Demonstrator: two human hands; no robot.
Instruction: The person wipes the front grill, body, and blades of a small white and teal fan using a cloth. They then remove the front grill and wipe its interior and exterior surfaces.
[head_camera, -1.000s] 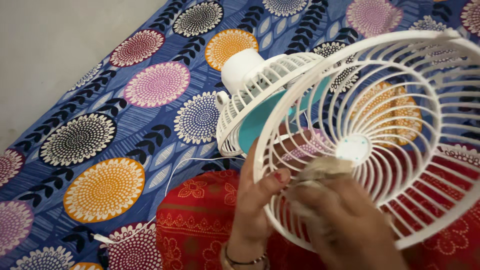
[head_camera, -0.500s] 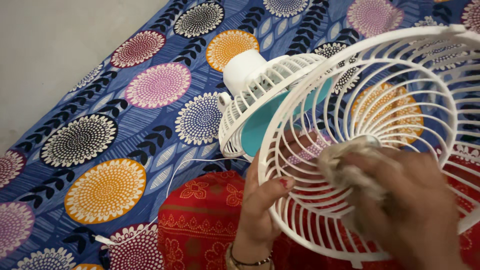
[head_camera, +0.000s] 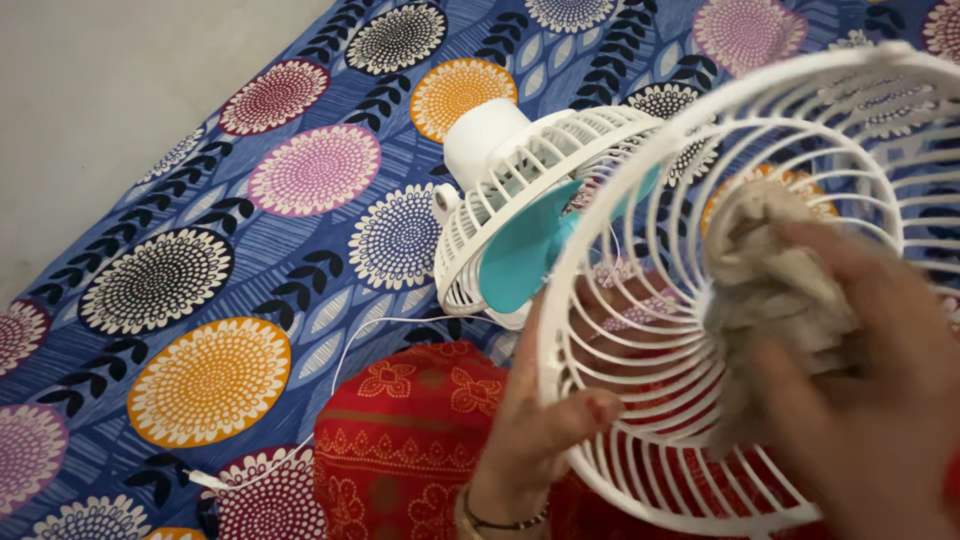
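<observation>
My left hand (head_camera: 540, 425) grips the near rim of a white plastic fan guard (head_camera: 640, 300), thumb over the edge, holding it tilted up over my lap. Inside the guard, my right hand (head_camera: 860, 390) clutches a bunched beige cloth (head_camera: 770, 285) pressed against the inner ribs, near its upper right part. Behind the guard lies the fan body (head_camera: 520, 190), with its white rear cage, white motor housing and a teal blade showing.
A blue bedsheet (head_camera: 250, 250) printed with round flower shapes covers the surface. A thin white cable (head_camera: 330, 385) runs from the fan toward the lower left. Red patterned fabric (head_camera: 400, 450) covers my lap. Bare grey floor (head_camera: 110, 90) lies upper left.
My right hand with the cloth has swept up and to the right inside the guard. The guard has tilted and shifted slightly right, showing more of the teal blade.
</observation>
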